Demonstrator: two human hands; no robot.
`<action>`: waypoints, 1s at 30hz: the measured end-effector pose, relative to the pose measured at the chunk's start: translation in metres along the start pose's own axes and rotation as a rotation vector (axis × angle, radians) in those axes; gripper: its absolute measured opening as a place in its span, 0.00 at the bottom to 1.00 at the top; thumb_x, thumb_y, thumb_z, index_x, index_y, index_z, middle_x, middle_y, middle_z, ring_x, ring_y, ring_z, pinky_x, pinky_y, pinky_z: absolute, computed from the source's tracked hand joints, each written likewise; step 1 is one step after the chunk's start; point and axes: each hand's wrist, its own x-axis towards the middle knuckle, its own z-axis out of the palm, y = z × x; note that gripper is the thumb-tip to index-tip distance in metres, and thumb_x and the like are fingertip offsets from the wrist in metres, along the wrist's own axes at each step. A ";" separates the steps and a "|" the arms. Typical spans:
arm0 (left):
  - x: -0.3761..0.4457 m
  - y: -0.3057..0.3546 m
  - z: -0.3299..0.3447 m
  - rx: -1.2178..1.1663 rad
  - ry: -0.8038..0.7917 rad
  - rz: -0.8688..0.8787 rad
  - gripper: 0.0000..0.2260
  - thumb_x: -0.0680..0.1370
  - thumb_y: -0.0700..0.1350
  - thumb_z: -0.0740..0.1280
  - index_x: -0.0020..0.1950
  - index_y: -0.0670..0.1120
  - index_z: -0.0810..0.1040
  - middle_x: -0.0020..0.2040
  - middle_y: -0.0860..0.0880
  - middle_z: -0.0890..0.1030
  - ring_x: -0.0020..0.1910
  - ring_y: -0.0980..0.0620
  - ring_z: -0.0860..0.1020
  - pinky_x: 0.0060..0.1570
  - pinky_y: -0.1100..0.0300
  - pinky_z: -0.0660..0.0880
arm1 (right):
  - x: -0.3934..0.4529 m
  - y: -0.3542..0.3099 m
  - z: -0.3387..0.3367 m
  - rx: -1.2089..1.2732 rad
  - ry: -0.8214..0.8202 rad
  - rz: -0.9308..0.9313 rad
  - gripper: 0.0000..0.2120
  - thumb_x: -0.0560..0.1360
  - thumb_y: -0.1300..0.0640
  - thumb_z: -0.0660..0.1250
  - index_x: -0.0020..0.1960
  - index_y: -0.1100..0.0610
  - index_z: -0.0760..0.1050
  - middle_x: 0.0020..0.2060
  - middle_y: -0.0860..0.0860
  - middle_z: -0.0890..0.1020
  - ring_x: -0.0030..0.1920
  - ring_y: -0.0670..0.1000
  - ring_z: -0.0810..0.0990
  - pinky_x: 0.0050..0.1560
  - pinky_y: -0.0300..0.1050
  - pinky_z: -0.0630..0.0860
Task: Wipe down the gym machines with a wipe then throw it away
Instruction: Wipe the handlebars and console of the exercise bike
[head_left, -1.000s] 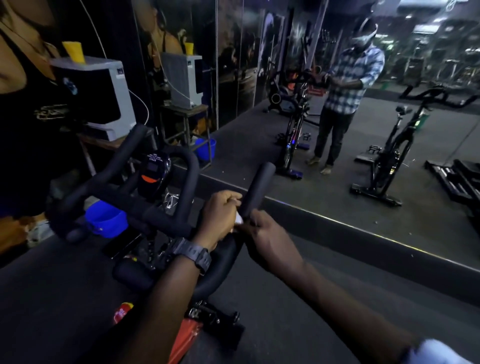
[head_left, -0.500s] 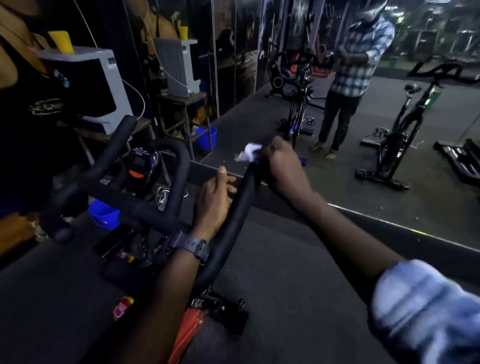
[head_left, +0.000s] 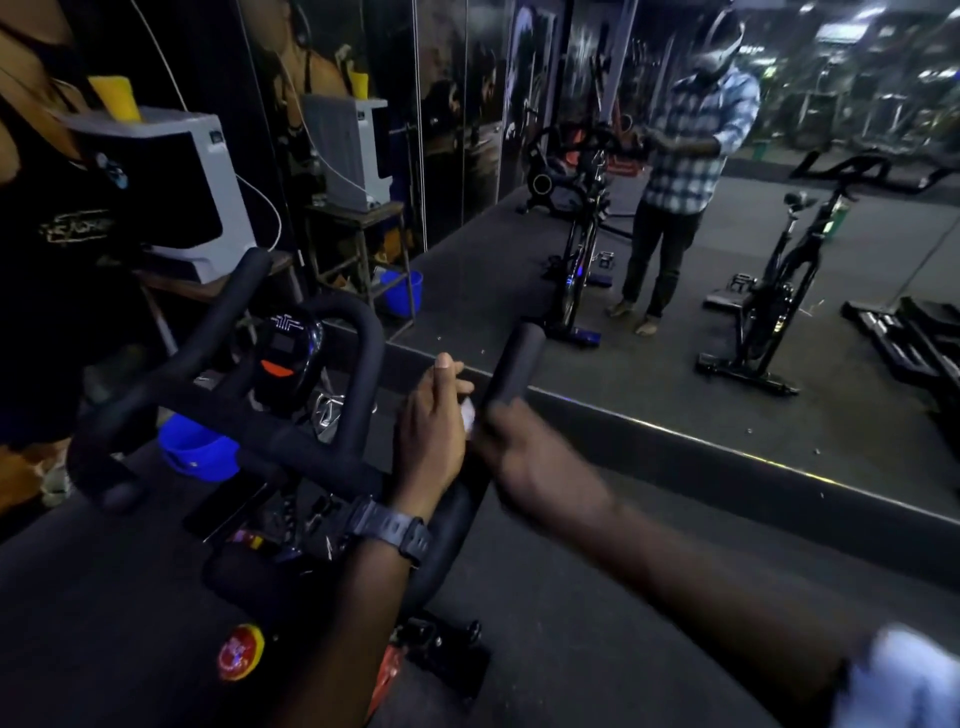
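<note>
Mid-wipe on the bike's right handlebar horn (head_left: 511, 364): your right hand (head_left: 524, 457), blurred, seems wrapped round it with the wipe (head_left: 468, 414) at its inner edge, left hand (head_left: 434, 431) relaxed alongside; next, stroke toward the tip.

Matt black foam is seen on the handlebar (head_left: 511, 364); the wipe (head_left: 468, 414) looks papery, the console (head_left: 284, 358) glossy plastic, the mirror (head_left: 727, 208) smooth glass.

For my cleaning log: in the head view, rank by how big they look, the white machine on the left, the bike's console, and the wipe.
1. white machine
2. console
3. wipe, mostly hidden between the hands
</note>
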 end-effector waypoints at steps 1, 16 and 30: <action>0.001 0.001 -0.001 -0.016 -0.008 -0.009 0.25 0.73 0.73 0.47 0.46 0.60 0.78 0.49 0.54 0.84 0.48 0.48 0.82 0.56 0.40 0.77 | -0.015 0.001 0.011 0.057 0.017 -0.057 0.11 0.80 0.51 0.60 0.55 0.55 0.76 0.50 0.53 0.77 0.51 0.51 0.74 0.52 0.45 0.73; 0.005 -0.001 0.006 0.137 -0.161 0.020 0.25 0.75 0.70 0.52 0.48 0.59 0.83 0.50 0.51 0.85 0.51 0.50 0.82 0.58 0.42 0.77 | 0.010 0.042 0.018 0.194 0.582 0.360 0.07 0.75 0.64 0.66 0.51 0.59 0.80 0.44 0.55 0.80 0.44 0.55 0.78 0.45 0.50 0.75; 0.011 0.019 0.034 0.444 -0.033 0.222 0.09 0.75 0.44 0.72 0.55 0.48 0.82 0.50 0.50 0.79 0.43 0.57 0.79 0.48 0.56 0.78 | 0.059 0.095 0.016 1.669 0.345 0.750 0.07 0.78 0.69 0.59 0.52 0.62 0.74 0.42 0.56 0.77 0.41 0.48 0.76 0.41 0.38 0.78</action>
